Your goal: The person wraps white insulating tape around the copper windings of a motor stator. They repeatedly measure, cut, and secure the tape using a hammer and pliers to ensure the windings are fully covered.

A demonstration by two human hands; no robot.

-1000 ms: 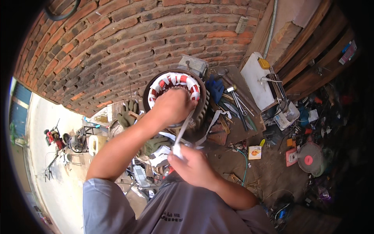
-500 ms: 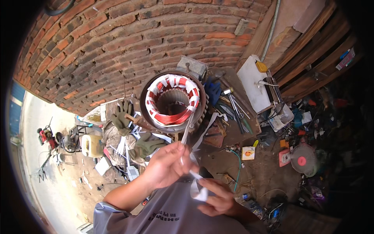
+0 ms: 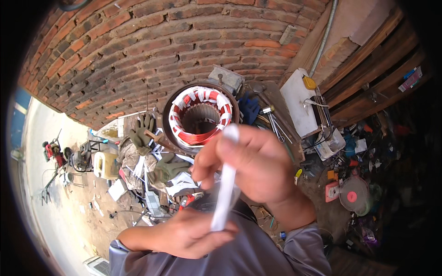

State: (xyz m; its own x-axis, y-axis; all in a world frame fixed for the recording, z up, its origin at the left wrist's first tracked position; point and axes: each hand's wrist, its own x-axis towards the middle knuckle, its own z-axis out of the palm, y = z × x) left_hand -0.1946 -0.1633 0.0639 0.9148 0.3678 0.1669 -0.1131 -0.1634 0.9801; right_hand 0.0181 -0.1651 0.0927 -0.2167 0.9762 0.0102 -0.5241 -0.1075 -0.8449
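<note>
A white strip of tape (image 3: 225,188) stretches between my two hands in front of my chest. My right hand (image 3: 264,163) is raised close to the camera, its thumb and fingers pinching the strip's upper part. Lower down, my left hand (image 3: 191,233) grips the strip's other end between thumb and fingers. Beyond them stands a motor stator (image 3: 202,115), its red wire windings wrapped at intervals with white tape. It sits upright in a round rusty metal housing (image 3: 166,120). My right hand hides part of the housing's near right side.
Olive work gloves (image 3: 170,168) and cut white strips (image 3: 182,185) lie left of the housing. Blue gloves (image 3: 249,108) and scissors (image 3: 277,129) are to its right, near a white box (image 3: 299,103). A fan (image 3: 354,195) stands among clutter. A brick wall (image 3: 152,55) rises behind.
My right hand has risen from the lower right toward the camera, drawing the tape up. My left hand has dropped away from the stator, toward my body.
</note>
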